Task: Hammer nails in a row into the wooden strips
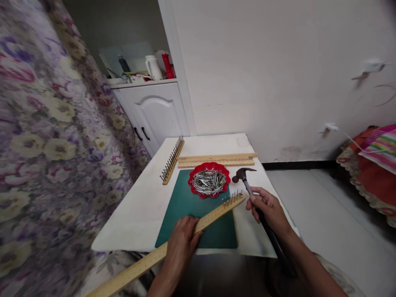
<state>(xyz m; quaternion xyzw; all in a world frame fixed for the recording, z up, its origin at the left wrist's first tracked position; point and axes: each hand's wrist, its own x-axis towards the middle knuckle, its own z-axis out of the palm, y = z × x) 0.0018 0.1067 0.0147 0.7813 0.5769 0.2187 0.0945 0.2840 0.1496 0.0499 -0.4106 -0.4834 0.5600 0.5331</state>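
My left hand (184, 237) is wrapped over a long wooden strip (213, 215) that slants across a green mat (177, 206). Rows of small holes run along the strip, and several nails (232, 199) stand up at its far right end. In my right hand (268, 206) is a claw hammer (248, 186), gripped partway along its shaft with the head raised to the right of the nails. A red scalloped bowl (228, 175) full of loose silvery nails (208, 182) sits at the back of the mat, beyond the strip.
Another strip bristling with nails (173, 161) lies at the left on the white table (139, 206). Behind the bowl rest two more wooden strips (216, 160). A floral curtain (55, 144) hangs at left; a white cabinet (161, 109) and wall stand behind.
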